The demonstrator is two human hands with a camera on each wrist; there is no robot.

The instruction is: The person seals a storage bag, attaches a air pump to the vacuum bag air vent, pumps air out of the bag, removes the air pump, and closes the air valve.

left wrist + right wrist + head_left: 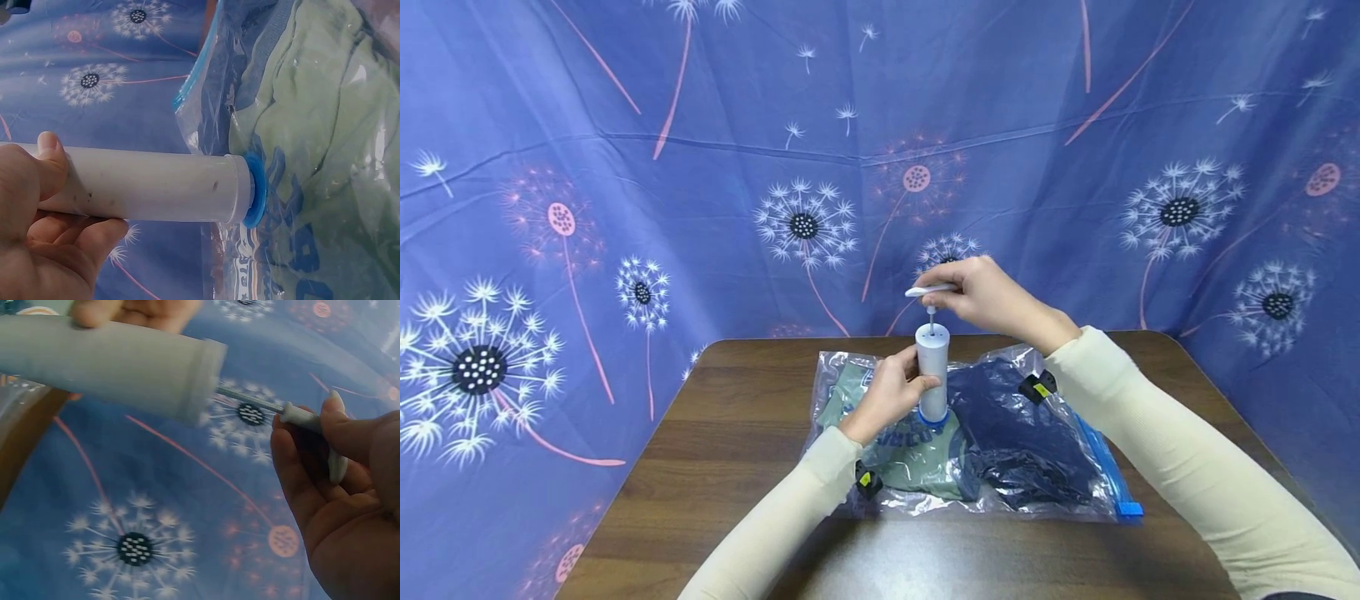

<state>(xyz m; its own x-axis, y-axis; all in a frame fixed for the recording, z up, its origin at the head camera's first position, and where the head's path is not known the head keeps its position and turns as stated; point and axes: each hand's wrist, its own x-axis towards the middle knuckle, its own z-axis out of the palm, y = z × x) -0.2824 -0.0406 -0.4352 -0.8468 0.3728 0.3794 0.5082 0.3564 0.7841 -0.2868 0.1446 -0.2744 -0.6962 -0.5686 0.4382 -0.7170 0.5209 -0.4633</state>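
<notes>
A white hand pump stands upright on a clear vacuum storage bag, its lower end at the blue valve. My left hand grips the pump's barrel, thumb on one side and fingers round the other. Above it, my right hand holds the white pump handle, fingers curled round it. A short length of thin metal rod shows between handle and barrel. Inside the bag lie a folded green garment with dark lettering and a dark navy garment.
The bag lies on a brown wooden table. Along its right edge runs a blue zip seal with a blue slider. Behind the table hangs a blue cloth with a dandelion print.
</notes>
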